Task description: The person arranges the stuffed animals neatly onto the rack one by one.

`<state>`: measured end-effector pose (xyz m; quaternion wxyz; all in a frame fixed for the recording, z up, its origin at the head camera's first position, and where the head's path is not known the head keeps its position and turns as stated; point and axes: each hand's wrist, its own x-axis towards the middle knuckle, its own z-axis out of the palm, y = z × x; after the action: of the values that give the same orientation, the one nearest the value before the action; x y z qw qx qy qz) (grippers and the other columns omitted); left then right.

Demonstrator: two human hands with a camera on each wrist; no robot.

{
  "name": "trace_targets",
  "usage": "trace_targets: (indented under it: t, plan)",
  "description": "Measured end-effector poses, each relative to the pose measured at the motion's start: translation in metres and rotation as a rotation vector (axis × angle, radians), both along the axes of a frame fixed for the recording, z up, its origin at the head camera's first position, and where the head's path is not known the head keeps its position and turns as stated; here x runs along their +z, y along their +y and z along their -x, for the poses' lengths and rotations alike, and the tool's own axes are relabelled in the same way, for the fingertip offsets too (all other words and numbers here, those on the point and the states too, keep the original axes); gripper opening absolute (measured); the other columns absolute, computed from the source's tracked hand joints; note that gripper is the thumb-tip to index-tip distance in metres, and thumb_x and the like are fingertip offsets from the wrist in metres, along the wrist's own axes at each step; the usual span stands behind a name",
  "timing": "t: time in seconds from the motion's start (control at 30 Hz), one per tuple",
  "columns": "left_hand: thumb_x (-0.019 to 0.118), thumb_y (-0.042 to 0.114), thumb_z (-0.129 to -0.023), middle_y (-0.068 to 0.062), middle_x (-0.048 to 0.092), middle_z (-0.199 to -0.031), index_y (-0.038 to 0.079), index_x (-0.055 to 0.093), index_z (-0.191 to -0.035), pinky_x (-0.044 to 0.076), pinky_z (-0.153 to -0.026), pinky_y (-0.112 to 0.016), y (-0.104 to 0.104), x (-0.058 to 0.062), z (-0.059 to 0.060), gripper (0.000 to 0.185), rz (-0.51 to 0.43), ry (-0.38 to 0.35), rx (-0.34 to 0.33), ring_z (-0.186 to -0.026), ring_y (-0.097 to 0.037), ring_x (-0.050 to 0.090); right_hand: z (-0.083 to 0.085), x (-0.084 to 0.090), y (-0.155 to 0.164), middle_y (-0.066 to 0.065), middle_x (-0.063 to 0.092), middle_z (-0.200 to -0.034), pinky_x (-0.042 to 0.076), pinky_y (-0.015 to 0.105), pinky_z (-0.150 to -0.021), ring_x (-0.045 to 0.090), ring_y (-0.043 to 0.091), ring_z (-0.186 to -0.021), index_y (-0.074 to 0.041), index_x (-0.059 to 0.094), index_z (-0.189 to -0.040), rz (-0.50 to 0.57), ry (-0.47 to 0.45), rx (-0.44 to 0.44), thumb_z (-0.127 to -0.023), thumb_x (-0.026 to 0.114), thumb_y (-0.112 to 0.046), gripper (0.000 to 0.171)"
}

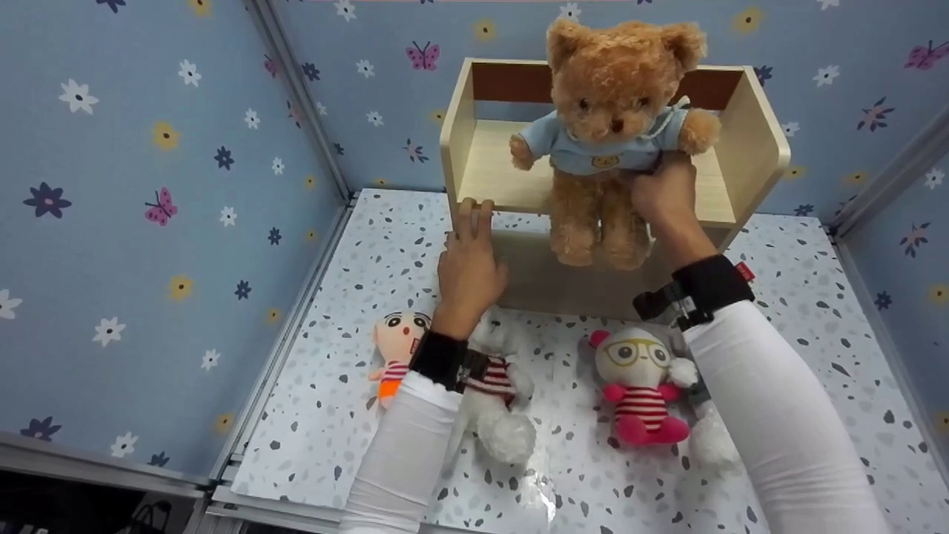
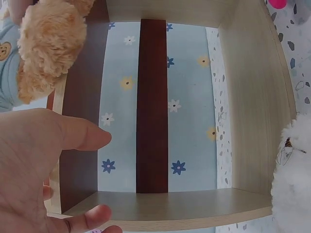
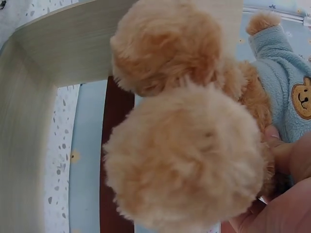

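Note:
A brown teddy bear [image 1: 623, 89] in a light blue hoodie is upright at the front of the pale wooden shelf [image 1: 511, 159], its legs hanging over the upper board's edge. My right hand [image 1: 667, 193] grips the bear at its waist, below the hoodie; the right wrist view shows my thumb on the fabric and the bear's furry feet [image 3: 180, 155] close up. At the shelf's left front corner, my left hand [image 1: 471, 263] rests its extended fingers on the edge. In the left wrist view its thumb [image 2: 87, 133] lies apart from the fingers, before the lower opening.
On the speckled tabletop [image 1: 334, 297] lie a doll [image 1: 400, 337] with orange shorts, a white plush [image 1: 504, 430] in red stripes, a pink plush [image 1: 641, 400] with yellow glasses, and another white plush [image 1: 715, 445] partly behind my right arm. Flowered walls [image 1: 133, 222] surround the table.

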<state>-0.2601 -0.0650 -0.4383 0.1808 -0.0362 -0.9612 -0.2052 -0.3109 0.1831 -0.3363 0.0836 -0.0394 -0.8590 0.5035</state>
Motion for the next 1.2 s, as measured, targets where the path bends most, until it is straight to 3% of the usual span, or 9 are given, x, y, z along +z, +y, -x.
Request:
trace_targets:
  t: [0.37, 0.67, 0.97, 1.2]
  plan:
    - [0.066, 0.018, -0.083, -0.005, 0.018, -0.156, 0.023, 0.020, -0.151, 0.048, -0.060, -0.043, 0.000, -0.002, -0.004, 0.082, 0.032, 0.021, 0.000, -0.094, -0.030, 0.055, 0.021, -0.008, -0.001, 0.014, 0.057, -0.135, 0.043, 0.035, -0.103, 0.055, 0.023, -0.123, -0.007, 0.050, -0.135, -0.033, -0.046, -0.066, -0.084, 0.072, -0.032, 0.061]
    - [0.072, 0.023, -0.080, -0.001, 0.014, -0.158, 0.027, 0.018, -0.152, 0.050, -0.066, -0.042, 0.001, -0.001, -0.001, 0.090, 0.016, -0.019, 0.022, -0.104, -0.030, 0.054, 0.042, -0.009, 0.001, 0.014, 0.060, -0.132, 0.043, 0.035, -0.103, 0.057, 0.024, -0.121, -0.005, 0.054, -0.132, -0.099, -0.080, -0.092, -0.085, 0.070, -0.035, 0.058]
    - [0.073, 0.025, -0.080, 0.001, 0.009, -0.159, 0.029, 0.014, -0.152, 0.050, -0.067, -0.039, 0.004, -0.001, -0.002, 0.093, -0.003, -0.073, 0.033, -0.105, -0.029, 0.054, 0.064, -0.006, 0.003, 0.010, 0.050, -0.143, 0.037, 0.031, -0.109, 0.048, 0.021, -0.130, -0.009, 0.045, -0.140, -0.053, -0.185, -0.078, -0.085, 0.069, -0.036, 0.066]
    - [0.072, 0.025, -0.081, 0.001, 0.011, -0.157, 0.028, 0.017, -0.151, 0.050, -0.065, -0.039, 0.003, -0.001, -0.002, 0.089, -0.001, -0.034, 0.035, -0.100, -0.027, 0.054, 0.070, -0.002, 0.005, 0.011, 0.041, -0.149, 0.034, 0.030, -0.110, 0.042, 0.021, -0.134, -0.007, 0.035, -0.145, 0.116, -0.212, 0.049, -0.087, 0.069, -0.028, 0.071]
